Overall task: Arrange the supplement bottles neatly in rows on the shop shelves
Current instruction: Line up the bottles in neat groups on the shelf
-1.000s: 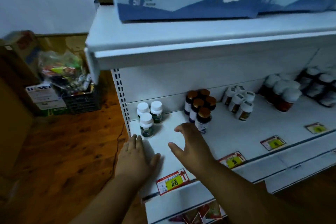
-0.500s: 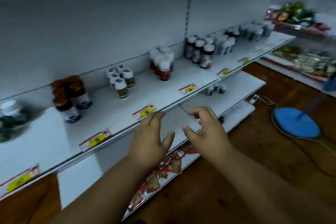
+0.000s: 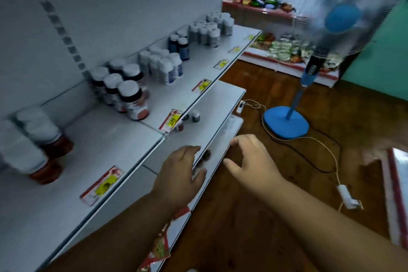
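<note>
My left hand and right hand hover spread, holding nothing; bottles at ten o'clock, fan at two.

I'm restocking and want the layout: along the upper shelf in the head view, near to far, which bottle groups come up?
Red-bottomed white-capped bottles → dark bottles with white caps → pale bottles with blue labels → dark blue bottles → grey white-capped bottles.

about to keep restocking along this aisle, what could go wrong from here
1. The fan cable trails across the floor beside the shelves, so a step that way could snag it and tip the standing fan.
2. The dark-labelled bottles stand in a tight cluster on the upper shelf; a passing left hand or right hand could knock them over.
</note>
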Demonstrator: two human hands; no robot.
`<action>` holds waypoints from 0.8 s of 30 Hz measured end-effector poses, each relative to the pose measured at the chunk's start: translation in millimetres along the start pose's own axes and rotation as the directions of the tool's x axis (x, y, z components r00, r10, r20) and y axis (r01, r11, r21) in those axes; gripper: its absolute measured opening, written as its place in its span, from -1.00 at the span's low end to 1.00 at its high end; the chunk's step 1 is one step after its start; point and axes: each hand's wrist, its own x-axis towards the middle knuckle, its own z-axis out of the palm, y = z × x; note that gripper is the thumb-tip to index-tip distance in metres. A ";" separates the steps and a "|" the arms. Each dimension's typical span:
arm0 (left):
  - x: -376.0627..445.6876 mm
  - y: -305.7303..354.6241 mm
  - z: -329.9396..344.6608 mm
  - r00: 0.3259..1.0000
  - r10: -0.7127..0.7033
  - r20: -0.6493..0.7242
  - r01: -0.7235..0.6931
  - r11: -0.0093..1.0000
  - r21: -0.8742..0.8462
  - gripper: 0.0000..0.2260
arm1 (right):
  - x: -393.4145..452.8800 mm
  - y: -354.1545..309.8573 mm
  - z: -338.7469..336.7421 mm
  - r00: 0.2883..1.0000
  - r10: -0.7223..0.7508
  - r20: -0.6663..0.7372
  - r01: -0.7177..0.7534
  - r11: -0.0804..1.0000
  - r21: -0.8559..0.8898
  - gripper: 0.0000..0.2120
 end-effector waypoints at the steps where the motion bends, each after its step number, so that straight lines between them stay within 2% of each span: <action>1: 22.7 2.5 5.3 1.000 0.010 0.009 -0.010 1.000 0.006 -0.49 | 17.5 12.2 -4.5 1.000 0.008 -0.003 -0.008 1.000 -0.015 -0.61; 5: 99.9 7.6 38.4 1.000 0.014 0.008 -0.014 1.000 0.026 -0.49 | 89.2 65.2 -2.4 0.999 0.043 0.019 -0.043 0.999 0.007 -0.57; 8: 148.9 7.2 73.5 0.998 -0.056 0.004 0.055 0.998 0.040 -0.48 | 146.4 111.4 14.0 0.999 -0.007 0.040 0.005 0.999 0.049 -0.59; 11: 198.7 2.8 110.2 0.988 -0.157 -0.007 0.157 0.983 0.095 -0.46 | 212.5 157.6 33.8 0.984 -0.076 0.160 0.072 0.997 0.034 -0.59; 15: 257.1 -6.5 151.3 0.930 -0.368 -0.003 0.366 0.924 0.111 -0.45 | 288.6 210.6 60.8 0.928 -0.180 0.326 0.187 0.982 0.010 -0.52; 18: 296.4 -26.1 179.1 0.890 -0.457 0.001 0.454 0.884 0.114 -0.45 | 333.7 238.7 91.8 0.896 -0.192 0.400 0.229 0.972 -0.047 -0.48; 24: 344.7 -108.2 250.3 0.778 -0.626 -0.062 0.628 0.777 0.035 -0.48 | 391.7 272.8 208.1 0.860 -0.200 0.470 0.175 0.980 0.095 -0.42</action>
